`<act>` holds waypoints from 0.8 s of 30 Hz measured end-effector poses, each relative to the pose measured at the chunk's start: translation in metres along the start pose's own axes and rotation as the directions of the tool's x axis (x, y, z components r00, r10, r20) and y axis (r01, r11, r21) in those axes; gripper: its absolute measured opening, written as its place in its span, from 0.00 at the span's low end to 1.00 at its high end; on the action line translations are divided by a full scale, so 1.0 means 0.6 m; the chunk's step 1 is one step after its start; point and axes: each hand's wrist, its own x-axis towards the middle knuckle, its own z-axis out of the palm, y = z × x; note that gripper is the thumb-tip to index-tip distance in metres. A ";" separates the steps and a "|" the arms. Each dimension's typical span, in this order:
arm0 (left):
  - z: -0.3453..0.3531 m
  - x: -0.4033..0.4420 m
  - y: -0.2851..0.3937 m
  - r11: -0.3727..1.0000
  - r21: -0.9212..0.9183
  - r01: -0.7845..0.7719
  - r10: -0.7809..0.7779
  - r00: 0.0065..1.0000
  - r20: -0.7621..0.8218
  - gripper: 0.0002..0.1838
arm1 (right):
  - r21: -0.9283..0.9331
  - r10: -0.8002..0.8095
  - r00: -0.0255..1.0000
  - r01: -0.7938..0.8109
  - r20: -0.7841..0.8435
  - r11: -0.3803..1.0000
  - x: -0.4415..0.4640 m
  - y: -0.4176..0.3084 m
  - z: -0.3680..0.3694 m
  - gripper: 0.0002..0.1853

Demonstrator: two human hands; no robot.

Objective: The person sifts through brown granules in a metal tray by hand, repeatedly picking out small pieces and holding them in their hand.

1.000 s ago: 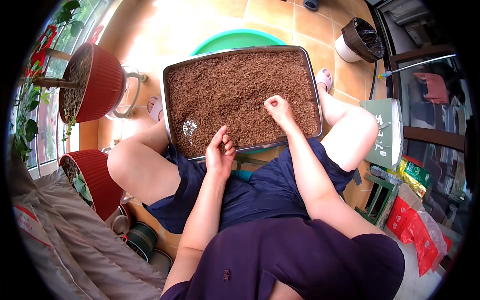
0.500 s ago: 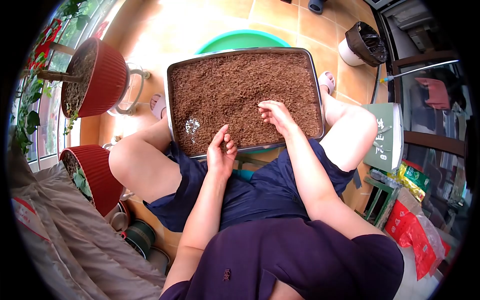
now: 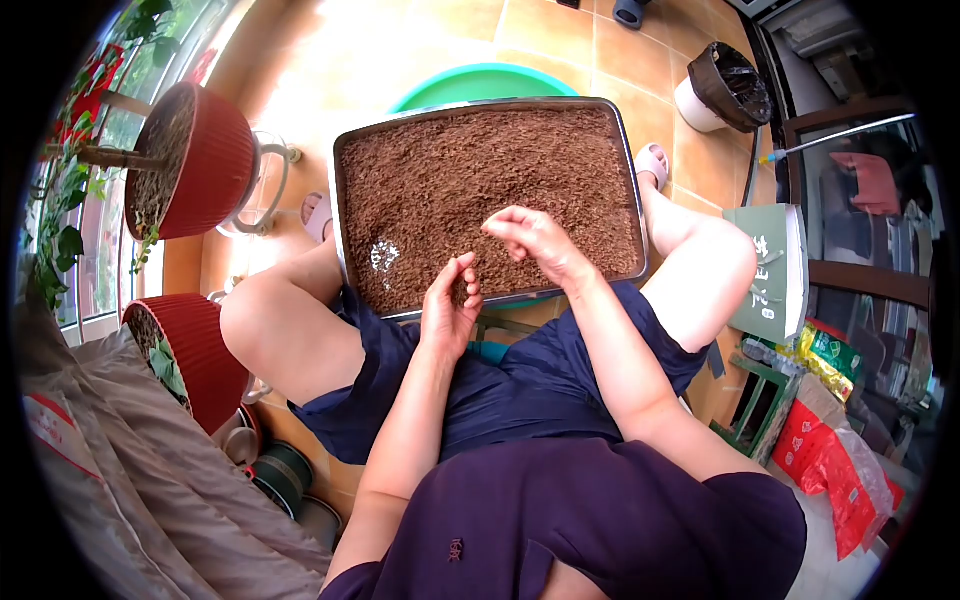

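A shallow metal-rimmed tray (image 3: 337, 215) lies in front of my lap, filled with small brown, grain-like pieces (image 3: 480, 160). My left hand (image 3: 450, 308) is over the tray's near edge, its fingers curled in and the thumb close to the forefinger. What it may hold is too small to make out. My right hand (image 3: 540, 245) is above the brown pieces, up and to the right of my left hand. Its thumb and forefinger are pinched together, and anything between them is hidden. A small patch of white bits (image 3: 384, 256) shows in the tray's near left part.
Beneath the tray is a green round basin (image 3: 480, 80). Red plant pots (image 3: 215, 150) stand at the left by the window. On the right are a lined bin (image 3: 700, 108), a green book (image 3: 770, 275) and a red plastic bag (image 3: 825, 470).
My right hand has moved left, toward my left hand, and its fingers have drawn into a pinch. My left hand has shifted slightly right, with its fingers still curled.
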 end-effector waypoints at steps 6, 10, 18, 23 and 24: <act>0.010 0.000 -0.004 0.992 -0.126 0.012 -0.027 0.992 -0.122 0.18 | -0.411 -0.172 0.957 0.258 0.235 0.874 -0.030 0.014 0.064 0.09; -0.017 0.007 -0.001 0.974 -0.214 0.075 -0.071 0.997 0.026 0.14 | -0.425 -0.180 0.978 0.120 -0.104 0.897 0.005 0.010 0.004 0.10; -0.012 0.003 0.004 0.972 -0.227 0.056 -0.052 0.998 0.027 0.17 | -0.850 -0.530 0.725 -0.146 -0.441 0.506 0.076 0.052 -0.128 0.07; -0.013 0.001 0.006 0.974 -0.222 0.051 -0.052 0.999 0.002 0.16 | -0.929 -0.567 0.751 -0.171 -0.339 0.329 0.094 0.080 -0.109 0.07; -0.013 0.001 0.007 0.974 -0.221 0.052 -0.054 0.999 -0.004 0.16 | -0.922 -0.519 0.787 -0.156 -0.332 0.354 0.095 0.087 -0.105 0.06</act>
